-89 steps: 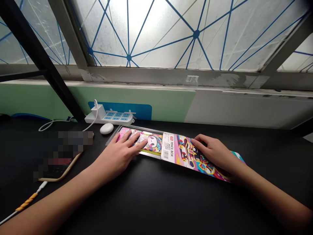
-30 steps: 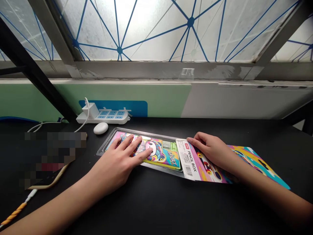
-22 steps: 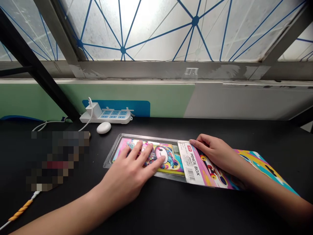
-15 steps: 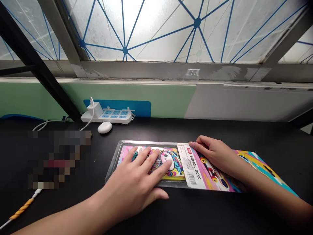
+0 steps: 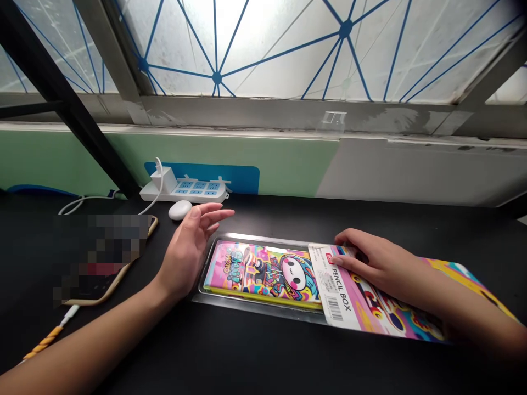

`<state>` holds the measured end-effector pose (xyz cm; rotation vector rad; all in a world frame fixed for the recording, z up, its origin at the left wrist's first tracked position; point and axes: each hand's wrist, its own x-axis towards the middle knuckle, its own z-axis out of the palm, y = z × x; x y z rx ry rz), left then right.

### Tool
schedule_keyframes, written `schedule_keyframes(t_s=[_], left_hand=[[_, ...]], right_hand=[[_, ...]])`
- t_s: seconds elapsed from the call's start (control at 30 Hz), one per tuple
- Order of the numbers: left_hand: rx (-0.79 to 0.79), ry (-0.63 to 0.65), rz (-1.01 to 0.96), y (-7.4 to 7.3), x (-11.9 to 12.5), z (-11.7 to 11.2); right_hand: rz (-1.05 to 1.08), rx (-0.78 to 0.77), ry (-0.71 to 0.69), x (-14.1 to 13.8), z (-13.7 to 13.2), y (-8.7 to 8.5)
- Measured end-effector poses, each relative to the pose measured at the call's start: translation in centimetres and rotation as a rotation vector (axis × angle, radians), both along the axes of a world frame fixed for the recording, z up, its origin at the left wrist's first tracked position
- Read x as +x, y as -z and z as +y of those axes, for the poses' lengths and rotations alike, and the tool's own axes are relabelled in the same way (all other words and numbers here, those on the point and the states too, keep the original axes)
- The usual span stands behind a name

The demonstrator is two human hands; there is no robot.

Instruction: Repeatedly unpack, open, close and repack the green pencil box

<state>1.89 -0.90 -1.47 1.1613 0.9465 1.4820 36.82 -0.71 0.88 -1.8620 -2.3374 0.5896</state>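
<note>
Our left hand [image 5: 187,247] is open and released, raised just beside the pencil box [image 5: 263,277], which lies in its clear plastic tray [image 5: 255,305]. Our right hand [image 5: 381,262] presses the printed card sleeve [image 5: 341,303] flat at the box's right end; whether it grips, we cannot tell.

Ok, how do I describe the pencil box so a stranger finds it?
On the black desk, look below the white power strip. The pencil box lies in a clear plastic tray, with a big-eyed cartoon face, between the left hand and the printed card under the right hand.
</note>
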Motion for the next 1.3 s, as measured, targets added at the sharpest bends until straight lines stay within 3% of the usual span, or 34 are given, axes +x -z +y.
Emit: schedule_keyframes(t_s=[0.27, 0.47, 0.67, 1.1, 1.2, 1.3], left_hand=[[-0.025, -0.002, -0.109, 0.0, 0.1, 0.1], [-0.025, -0.008, -0.098, 0.0, 0.1, 0.0], [-0.016, -0.023, -0.079, 0.0, -0.3, 0.2], [-0.041, -0.028, -0.122, -0.7, -0.5, 0.5], [-0.049, -0.014, -0.130, -0.5, -0.7, 0.7], [-0.053, -0.028, -0.130, -0.4, -0.9, 0.9]], right_hand=[[-0.023, 0.025, -0.071, -2.4, -0.5, 0.6], [-0.042, 0.129, -0.097, -6.4, -0.3, 0.5], [-0.073, 0.159, -0.277, -10.3, 1.1, 0.2], [-0.044, 0.154, -0.384, -18.7, 2.1, -0.7], [-0.056, 0.218, -0.409, -18.9, 2.2, -1.0], [-0.069, 0.367, -0.376, -16.5, 2.2, -1.3]])
